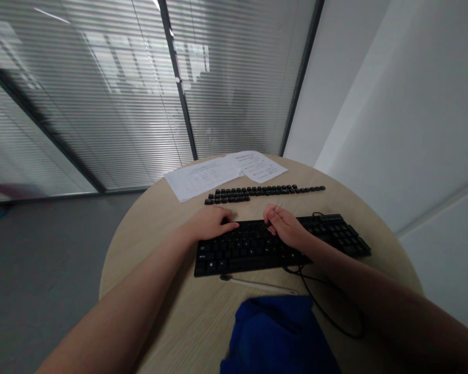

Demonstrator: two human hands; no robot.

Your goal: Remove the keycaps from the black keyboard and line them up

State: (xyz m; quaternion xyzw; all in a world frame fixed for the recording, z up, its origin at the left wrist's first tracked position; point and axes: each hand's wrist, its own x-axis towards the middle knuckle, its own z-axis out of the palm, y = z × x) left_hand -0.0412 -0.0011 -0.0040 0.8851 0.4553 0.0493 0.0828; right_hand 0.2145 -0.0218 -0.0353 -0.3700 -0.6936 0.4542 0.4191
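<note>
A black keyboard (237, 252) lies on the round wooden table, its upper rows partly bare of keys. My left hand (211, 222) rests on its upper left edge, thumb stretched over the keys and the fingers apart from it, holding nothing. Above the upper middle of the keyboard, my right hand (283, 224) is closed around a thin tool whose fine wires show above the fingers; its dark lower end points at the keys. Loose black keycaps (257, 191) lie in rows behind the keyboard.
Printed papers (206, 176) lie at the back of the table (140, 244). A slim brush-like tool (257, 284) sits in front of the keyboard, near a blue cloth (275, 337) and a looped black cable (327, 314). Blinds and a white wall stand behind.
</note>
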